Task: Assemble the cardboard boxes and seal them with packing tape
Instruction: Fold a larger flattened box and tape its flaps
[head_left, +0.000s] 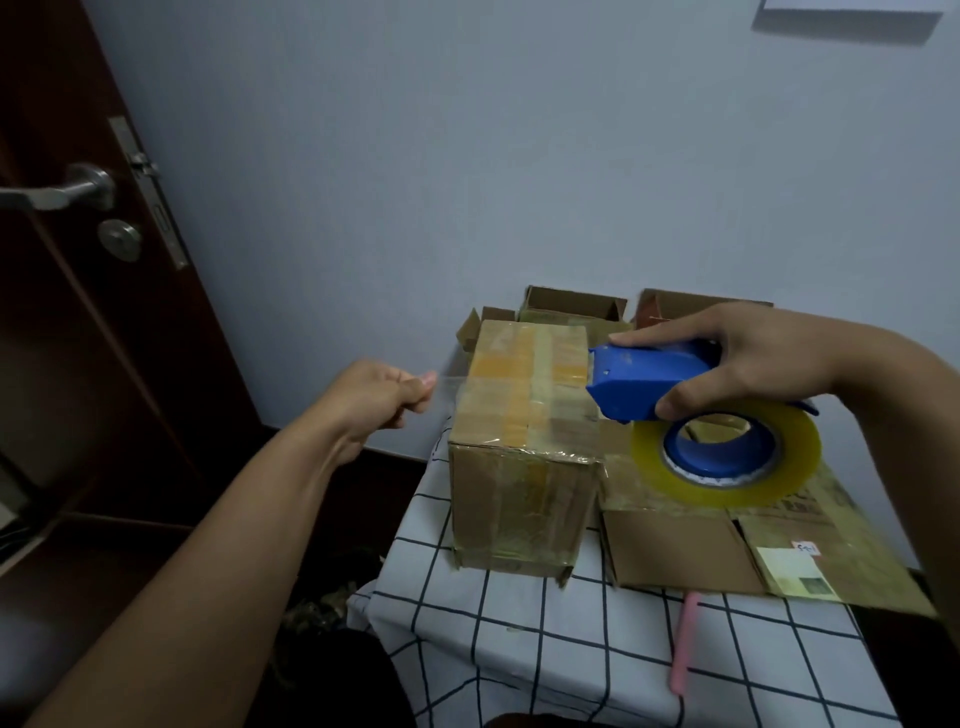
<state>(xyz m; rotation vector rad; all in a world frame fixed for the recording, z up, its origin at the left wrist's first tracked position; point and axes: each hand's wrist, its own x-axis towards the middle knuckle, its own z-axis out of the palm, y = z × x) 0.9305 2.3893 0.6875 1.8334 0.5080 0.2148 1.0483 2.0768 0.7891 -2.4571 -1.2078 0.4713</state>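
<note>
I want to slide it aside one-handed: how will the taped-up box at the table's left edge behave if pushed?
The box is taller than wide, so a high push may tip it. Its glossy tape looks slippery. It stands near the table edge, so it might fall.

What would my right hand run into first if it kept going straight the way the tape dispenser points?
Most likely the taped cardboard box: the right hand aims the blue tape dispenser leftward, its nose at the box's top right edge. Whether they already touch is unclear.
</note>
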